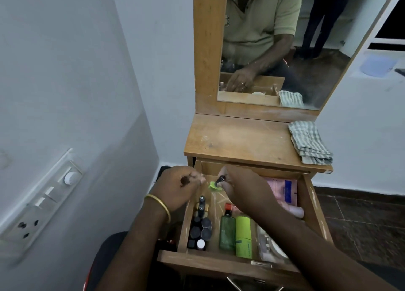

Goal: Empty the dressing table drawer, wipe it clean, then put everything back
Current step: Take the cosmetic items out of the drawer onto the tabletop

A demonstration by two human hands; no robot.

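The wooden drawer (pixel 221 263) is pulled out and holds many things. My right hand (pixel 243 187) pinches a small black tube (pixel 221 179) over the drawer's back, just above a small green item (pixel 213 186). My left hand (pixel 182 187) hovers over the drawer's back left corner with its fingers curled; whether it holds anything I cannot tell. Several small dark bottles (pixel 200 229) stand along the left side. A green bottle (pixel 227 231) and a lime-green tube (pixel 243 237) lie in the middle. A pink packet (pixel 285 190) lies at the back right.
A folded checked cloth (pixel 309 142) lies on the right of the dressing table top (pixel 236 139). The mirror (pixel 274 45) stands behind it. A wall with a switch panel (pixel 41 205) is close on the left. A person stands in the mirror's reflection.
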